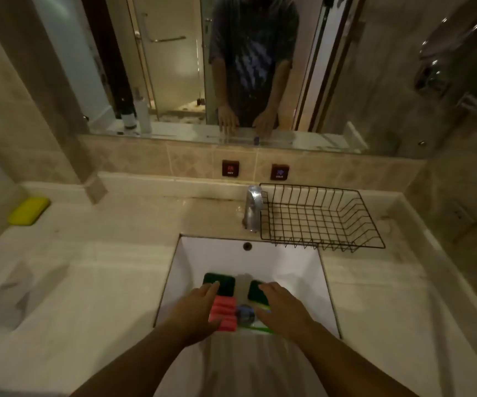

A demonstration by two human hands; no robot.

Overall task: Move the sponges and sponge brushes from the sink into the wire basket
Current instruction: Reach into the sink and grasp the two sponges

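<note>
A white square sink (303, 270) holds two dark green sponges, one on the left (224, 280) and one on the right (255, 290). A pink ribbed sponge (225, 313) lies near the drain, and a green-edged piece (255, 329) shows under my right hand. My left hand (195, 309) hovers over the pink and left green sponges, fingers spread. Over the right green sponge my right hand (281, 306) is also spread, holding nothing. The black wire basket (351, 222) stands empty on the counter behind the sink, to the right.
A chrome tap (253, 209) rises between the sink and the basket's left end. A yellow soap box (28, 210) lies at the far left of the marble counter. A crumpled clear bag (5, 293) sits at the left. The mirror reflects a person above.
</note>
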